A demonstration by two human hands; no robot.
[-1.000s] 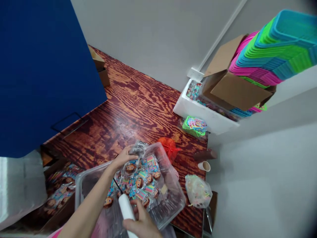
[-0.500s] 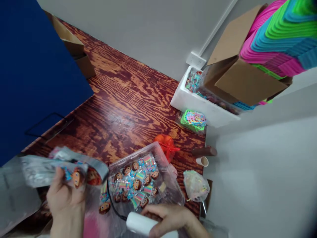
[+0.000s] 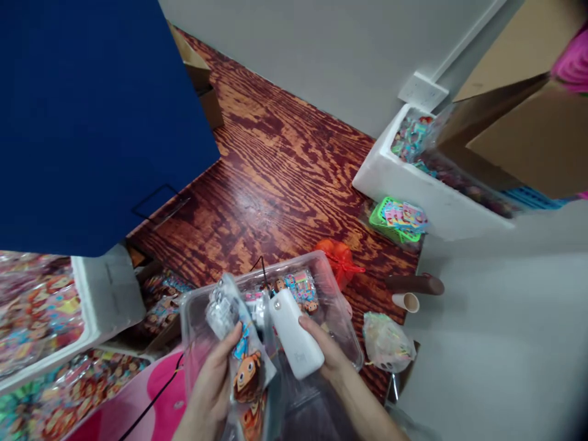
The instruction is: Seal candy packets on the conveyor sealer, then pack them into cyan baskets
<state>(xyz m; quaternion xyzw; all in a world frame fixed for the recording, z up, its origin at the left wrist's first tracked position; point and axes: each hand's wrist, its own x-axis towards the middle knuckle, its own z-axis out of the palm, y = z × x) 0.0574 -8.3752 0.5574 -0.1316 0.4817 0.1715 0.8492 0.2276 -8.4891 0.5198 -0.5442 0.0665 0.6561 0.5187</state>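
Observation:
My left hand (image 3: 215, 373) is closed around clear plastic packets (image 3: 248, 370), the top one with a big-eyed, brown-haired cartoon figure in blue. It is above the left part of a clear plastic bin (image 3: 184, 321). In my right hand (image 3: 321, 346) is a smooth white block like a power bank (image 3: 296, 334), tilted over the bin with the thumb on its edge. Both hands are close together, the block just right of the packets. Inside the bin lie more figure packets (image 3: 298, 289), partly hidden by what I hold.
Behind the bin is a red mesh bag (image 3: 337, 260). To the right are a paper cup (image 3: 407, 302), a knotted plastic bag (image 3: 388, 343), a green basket (image 3: 390, 226) and a white foam box (image 3: 413, 190). Foam boxes of packets (image 3: 46, 312) stand at left, under a blue panel (image 3: 101, 122).
My left hand has brought the packets rightward over the bin. My right hand has lifted the white block and turned it more upright beside them. The view has shifted left.

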